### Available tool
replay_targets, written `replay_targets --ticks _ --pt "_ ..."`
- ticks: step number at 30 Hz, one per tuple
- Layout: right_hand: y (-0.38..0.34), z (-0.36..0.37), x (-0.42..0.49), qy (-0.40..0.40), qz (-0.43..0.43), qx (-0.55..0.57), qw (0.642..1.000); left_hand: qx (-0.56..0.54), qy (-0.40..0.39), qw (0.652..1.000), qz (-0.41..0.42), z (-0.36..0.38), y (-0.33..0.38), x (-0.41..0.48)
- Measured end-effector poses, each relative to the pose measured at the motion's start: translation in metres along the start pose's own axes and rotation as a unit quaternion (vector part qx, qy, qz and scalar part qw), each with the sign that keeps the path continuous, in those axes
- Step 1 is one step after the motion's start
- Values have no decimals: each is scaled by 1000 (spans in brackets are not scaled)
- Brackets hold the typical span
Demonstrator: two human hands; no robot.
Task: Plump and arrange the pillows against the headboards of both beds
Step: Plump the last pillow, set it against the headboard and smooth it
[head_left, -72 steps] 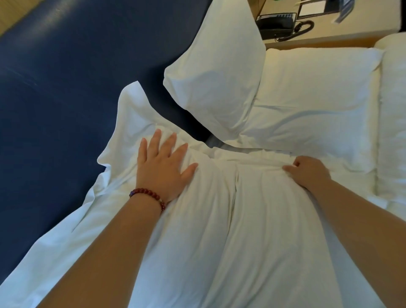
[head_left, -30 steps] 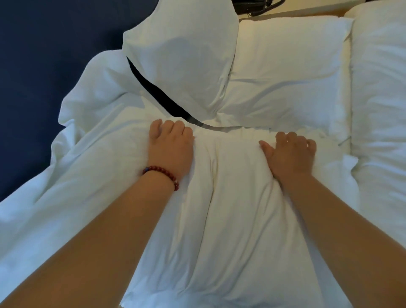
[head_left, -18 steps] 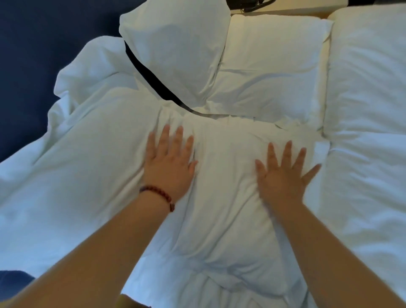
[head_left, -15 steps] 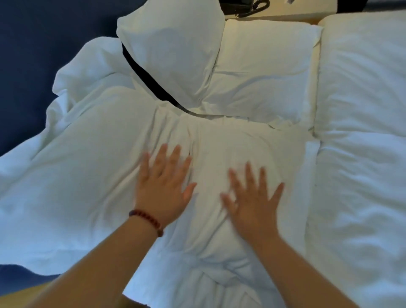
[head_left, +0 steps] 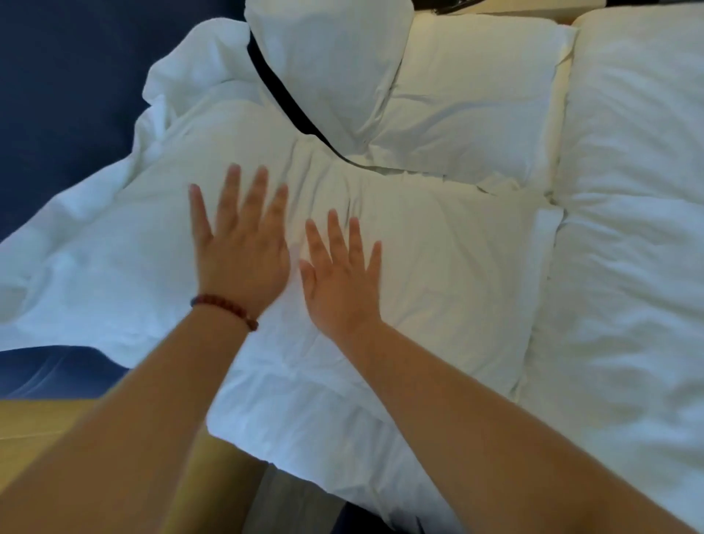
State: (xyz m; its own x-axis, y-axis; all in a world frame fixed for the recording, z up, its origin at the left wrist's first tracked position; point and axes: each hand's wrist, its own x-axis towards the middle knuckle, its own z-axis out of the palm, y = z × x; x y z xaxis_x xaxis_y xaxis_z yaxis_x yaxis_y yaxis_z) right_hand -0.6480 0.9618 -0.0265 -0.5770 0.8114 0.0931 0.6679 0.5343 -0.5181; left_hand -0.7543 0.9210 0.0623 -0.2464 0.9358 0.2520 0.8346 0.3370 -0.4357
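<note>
both hands have let go of the pillow's far edge and slid back over its face. the right hand (head_left: 343, 280) now lies just beside the left hand (head_left: 240, 249), each flat with fingers spread, pressing down and gripping nothing. the pillow (head_left: 449, 274) lies with its loose end against the blue headboard (head_left: 57, 95). a second pillow (head_left: 331, 64) stands farther along the headboard. this looks like smoothing after plumping, so this pillow seems nearly placed.

You've got a dark blue headboard (head_left: 57, 114) filling the left side, a tan wood surface (head_left: 42, 430) at lower left, and a sliver of pale nightstand (head_left: 541, 4) up top. Light's soft, kinda dim.
</note>
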Motion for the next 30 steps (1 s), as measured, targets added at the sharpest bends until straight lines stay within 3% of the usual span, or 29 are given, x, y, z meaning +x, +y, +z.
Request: replay_targets --ticks 2,4,7,10,14,18,21,25,30 --pt "12 11 14 -56 -2 -10 998 38 -51 998 -6 4 -31 4" --pt "49 20 6 -57 19 -33 998 61 -83 995 9 14 -39 1" --pt "100 20 -20 -52 115 -81 989 63 -78 995 6 23 -31 0" --pt "67 16 -21 -22 198 -110 974 47 -60 997 -1 25 -19 -1" --pt "37 36 -30 -45 32 -90 994 25 -39 999 26 37 -16 -2" --pt "112 23 -52 -52 125 -156 978 10 -38 999 24 45 -21 -2" --pt "102 15 -50 -29 209 -163 964 6 -40 999 22 46 -18 -5" --pt "62 24 -55 14 176 -137 975 -33 -13 999 19 43 -6 -8" --pt "135 20 -132 24 257 -137 956 -81 -53 988 119 59 47 -47"
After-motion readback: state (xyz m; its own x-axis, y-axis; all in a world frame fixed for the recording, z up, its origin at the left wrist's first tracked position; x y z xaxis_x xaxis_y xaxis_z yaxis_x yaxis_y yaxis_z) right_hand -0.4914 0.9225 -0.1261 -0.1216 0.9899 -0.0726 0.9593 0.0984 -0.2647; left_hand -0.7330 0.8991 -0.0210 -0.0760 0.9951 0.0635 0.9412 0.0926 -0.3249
